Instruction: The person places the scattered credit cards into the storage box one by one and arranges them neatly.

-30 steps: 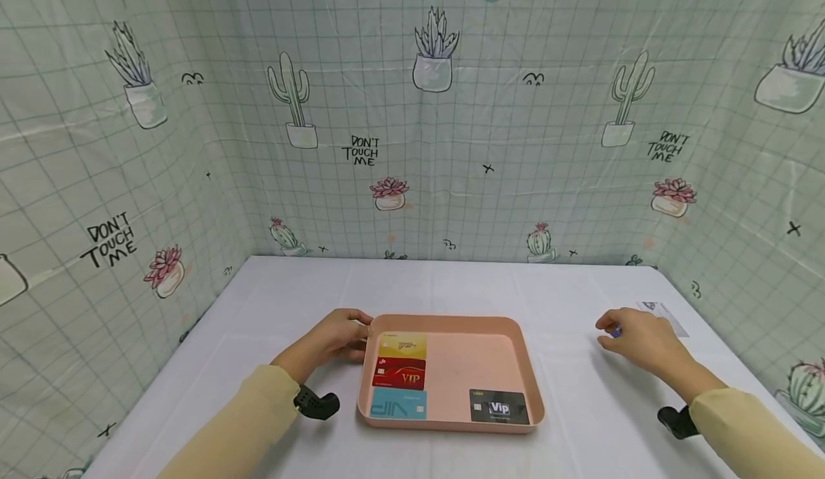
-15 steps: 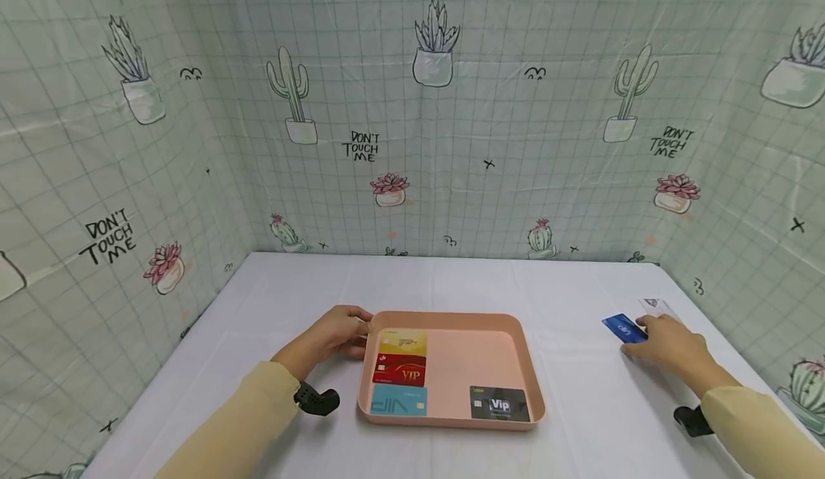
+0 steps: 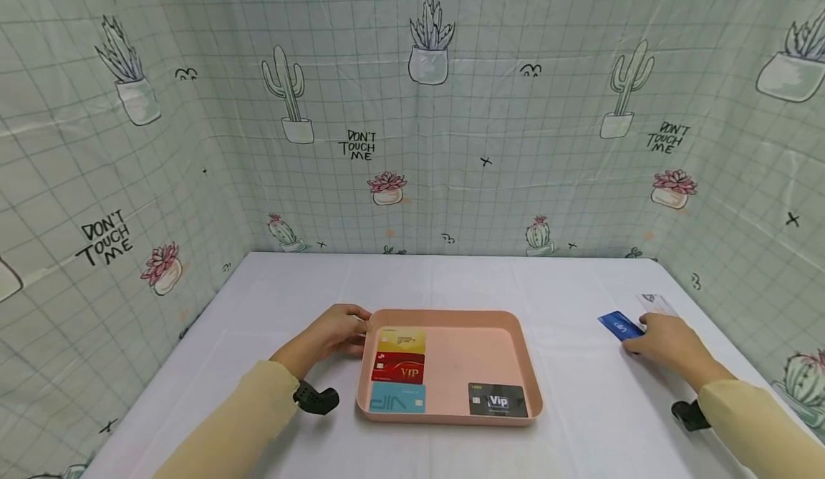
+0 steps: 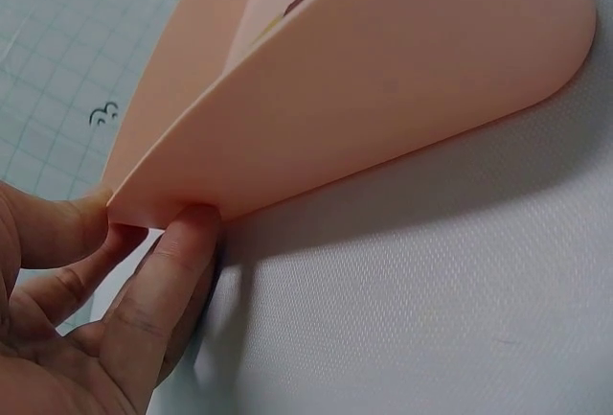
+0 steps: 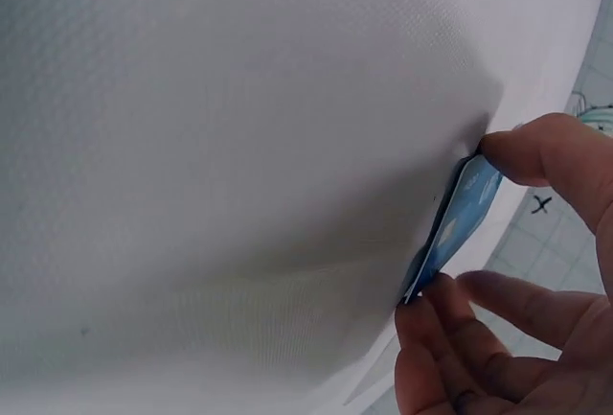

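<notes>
A pink tray (image 3: 473, 350) lies on the white-covered table in the head view. My left hand (image 3: 334, 332) holds its back left corner; in the left wrist view, fingertips (image 4: 192, 223) press the outer wall and rim. Inside the tray, a yellow card (image 3: 402, 340), a red VIP card (image 3: 398, 369) and a light-blue card (image 3: 397, 398) form a column at the left. A black Vip card (image 3: 498, 400) sits front right. Off to the right, my right hand (image 3: 673, 346) pinches a blue card (image 3: 620, 326) by its edges, close to the tablecloth.
Just behind the right hand, a pale printed card (image 3: 656, 303) lies partly hidden on the table. Grid-patterned cloth walls (image 3: 451, 142) with plant drawings enclose the back and both sides. Each wrist carries a black device (image 3: 316, 398).
The blue card, mostly hidden by my right hand a second ago, now shows. That hand shifted right and slightly forward, then stayed nearly still. The left hand keeps its hold on the tray.
</notes>
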The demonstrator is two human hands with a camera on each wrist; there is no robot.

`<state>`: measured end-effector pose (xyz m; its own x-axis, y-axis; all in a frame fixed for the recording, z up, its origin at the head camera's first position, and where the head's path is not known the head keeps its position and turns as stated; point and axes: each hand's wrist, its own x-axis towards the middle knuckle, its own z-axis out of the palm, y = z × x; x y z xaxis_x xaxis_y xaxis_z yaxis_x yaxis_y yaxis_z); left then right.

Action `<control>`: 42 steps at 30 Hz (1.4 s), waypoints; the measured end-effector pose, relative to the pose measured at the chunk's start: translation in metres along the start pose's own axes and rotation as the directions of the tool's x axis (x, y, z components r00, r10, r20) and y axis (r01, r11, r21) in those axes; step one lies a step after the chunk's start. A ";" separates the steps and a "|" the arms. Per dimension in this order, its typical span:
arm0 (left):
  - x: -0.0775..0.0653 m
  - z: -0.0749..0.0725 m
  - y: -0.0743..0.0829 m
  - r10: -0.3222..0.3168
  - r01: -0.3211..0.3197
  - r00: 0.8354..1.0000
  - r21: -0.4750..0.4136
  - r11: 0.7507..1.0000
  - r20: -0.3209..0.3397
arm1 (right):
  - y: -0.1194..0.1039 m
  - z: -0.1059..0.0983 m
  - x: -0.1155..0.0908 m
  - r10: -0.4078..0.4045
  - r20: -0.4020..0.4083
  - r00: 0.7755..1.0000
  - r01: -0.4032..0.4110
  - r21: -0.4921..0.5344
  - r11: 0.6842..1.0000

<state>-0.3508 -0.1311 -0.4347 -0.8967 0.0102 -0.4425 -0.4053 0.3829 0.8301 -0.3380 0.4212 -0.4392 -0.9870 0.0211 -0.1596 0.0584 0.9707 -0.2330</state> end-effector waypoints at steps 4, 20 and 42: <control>0.000 -0.001 0.001 0.006 -0.006 1.000 -0.002 1.000 0.010 | -0.001 0.000 0.001 -0.020 -0.011 1.000 0.020 0.003 1.000; 0.004 0.000 0.001 0.023 -0.023 1.000 0.006 1.000 0.015 | -0.009 -0.001 0.003 -0.029 -0.026 0.999 0.029 -0.004 1.000; -0.004 0.003 -0.001 0.062 -0.062 0.998 0.023 0.998 -0.031 | -0.040 -0.010 0.001 -0.160 -0.218 0.963 0.158 -0.026 0.987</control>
<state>-0.3465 -0.1288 -0.4353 -0.9253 0.0055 -0.3792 -0.3450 0.4029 0.8477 -0.3425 0.3843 -0.4202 -0.9922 -0.0825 0.0930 -0.1021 0.9677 -0.2303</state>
